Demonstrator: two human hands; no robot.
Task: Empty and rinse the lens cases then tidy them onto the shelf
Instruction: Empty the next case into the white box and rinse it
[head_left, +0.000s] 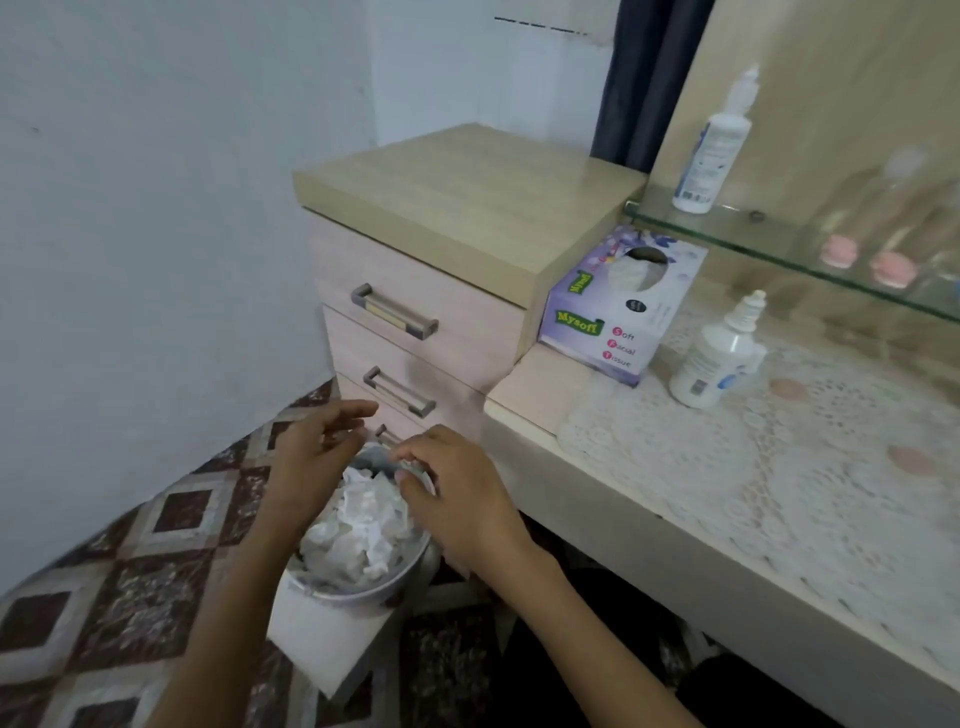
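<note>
Both my hands hover over a grey bin (332, 592) full of crumpled white tissues (363, 530). My left hand (317, 457) is at the bin's far left rim, its fingers loosely spread and pointing right. My right hand (457, 499) is at the far right rim with its fingers curled and the tips drawn together; blur hides whether they pinch anything. Two pink round caps (837, 251) (893, 269), possibly lens cases, sit on the glass shelf (727, 228) at the right, far from both hands.
The bin stands on a small pale stool (317, 644) on the patterned floor beside a drawer unit (415, 312). On the lace-covered dresser top (727, 467) are a tissue box (618, 312) and a solution bottle (717, 358). Another bottle (711, 150) stands on the shelf.
</note>
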